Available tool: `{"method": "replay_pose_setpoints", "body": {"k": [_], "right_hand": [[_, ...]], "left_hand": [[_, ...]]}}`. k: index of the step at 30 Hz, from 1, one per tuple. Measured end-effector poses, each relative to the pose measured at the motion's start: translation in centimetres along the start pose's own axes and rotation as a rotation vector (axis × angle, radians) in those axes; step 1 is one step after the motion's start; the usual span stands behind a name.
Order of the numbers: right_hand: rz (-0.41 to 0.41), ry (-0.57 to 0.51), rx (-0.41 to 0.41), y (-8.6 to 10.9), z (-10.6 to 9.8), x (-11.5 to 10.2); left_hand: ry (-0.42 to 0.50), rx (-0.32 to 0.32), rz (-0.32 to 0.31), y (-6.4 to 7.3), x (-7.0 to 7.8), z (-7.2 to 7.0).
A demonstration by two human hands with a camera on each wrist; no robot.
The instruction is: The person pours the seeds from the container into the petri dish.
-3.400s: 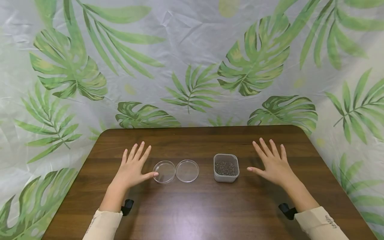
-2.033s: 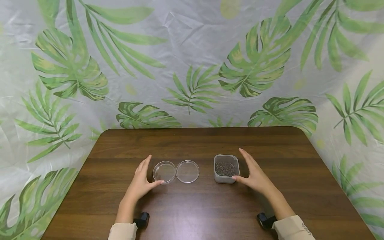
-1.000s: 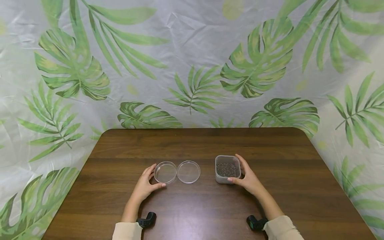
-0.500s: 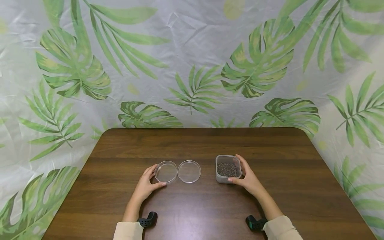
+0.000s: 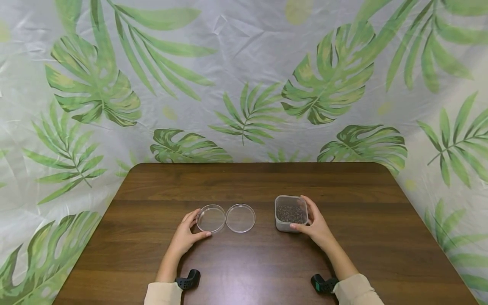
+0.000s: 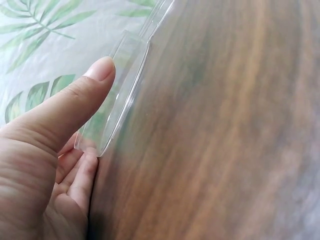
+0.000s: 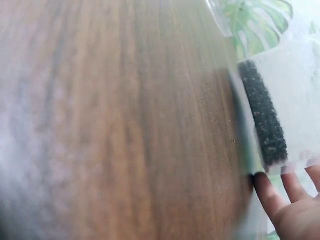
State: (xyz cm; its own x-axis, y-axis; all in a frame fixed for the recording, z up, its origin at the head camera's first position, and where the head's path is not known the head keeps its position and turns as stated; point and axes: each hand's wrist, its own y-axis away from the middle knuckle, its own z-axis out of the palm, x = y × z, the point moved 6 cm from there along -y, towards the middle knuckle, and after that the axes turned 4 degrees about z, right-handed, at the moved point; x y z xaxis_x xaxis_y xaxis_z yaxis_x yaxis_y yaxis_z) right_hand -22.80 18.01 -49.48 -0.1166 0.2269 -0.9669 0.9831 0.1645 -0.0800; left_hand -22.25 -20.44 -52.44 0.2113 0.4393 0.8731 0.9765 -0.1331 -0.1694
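From here I see the left hand (image 5: 184,235) pinching a clear round dish (image 5: 211,219) between thumb and fingers. A second dish (image 5: 240,218) touches its right side on the brown table (image 5: 244,258). Farther right, I have the right hand (image 5: 318,228) gripping a square tub (image 5: 285,227) of dark grains (image 5: 290,213), thumb in front.

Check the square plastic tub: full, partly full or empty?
Partly full: the square plastic tub holds dark granules low down, bare wall above them in the right wrist view.
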Motion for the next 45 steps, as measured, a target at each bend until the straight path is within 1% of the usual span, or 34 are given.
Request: {"method": "replay_pose_setpoints", "body": {"k": [5, 9, 14, 19, 23, 26, 32, 34, 42, 45], "right_hand": [[0.02, -0.012, 0.008, 0.3, 0.4, -2.6], [-0.009, -0.009, 0.017, 0.1, 0.6, -3.2], [-0.032, 0.005, 0.038, -0.2, 1.0, -4.0], [-0.05, 0.012, 0.037, -0.7, 1.6, -5.2], [-0.063, 0.044, 0.034, -1.0, 2.2, -6.0], [-0.081, 0.083, 0.036, -1.4, 2.6, -6.1], [-0.088, 0.189, 0.072, -3.0, 3.5, -4.5], [-0.097, 0.215, 0.09, -3.4, 3.8, -4.5], [-0.141, 0.296, 0.092, -4.3, 5.4, -5.8], [-0.163, 0.306, 0.09, -4.7, 6.1, -6.4]], "left_hand": [[0.009, 0.002, -0.007, 0.0, -0.1, 0.0], [0.012, 0.006, 0.002, 0.0, -0.2, 0.1], [0.016, 0.011, -0.004, 0.0, -0.1, 0.0], [0.013, 0.011, -0.004, 0.0, 0.0, 0.0], [0.009, 0.006, -0.002, 0.0, 0.0, 0.1], [0.012, 0.007, -0.003, 0.0, 0.0, 0.1], [0.008, 0.017, -0.005, 0.1, 0.0, -0.1], [0.001, 0.019, -0.006, 0.2, 0.0, -0.1], [-0.01, 0.011, -0.006, 0.1, 0.0, 0.0], [-0.008, 0.014, -0.004, 0.1, 0.1, -0.1]]}}
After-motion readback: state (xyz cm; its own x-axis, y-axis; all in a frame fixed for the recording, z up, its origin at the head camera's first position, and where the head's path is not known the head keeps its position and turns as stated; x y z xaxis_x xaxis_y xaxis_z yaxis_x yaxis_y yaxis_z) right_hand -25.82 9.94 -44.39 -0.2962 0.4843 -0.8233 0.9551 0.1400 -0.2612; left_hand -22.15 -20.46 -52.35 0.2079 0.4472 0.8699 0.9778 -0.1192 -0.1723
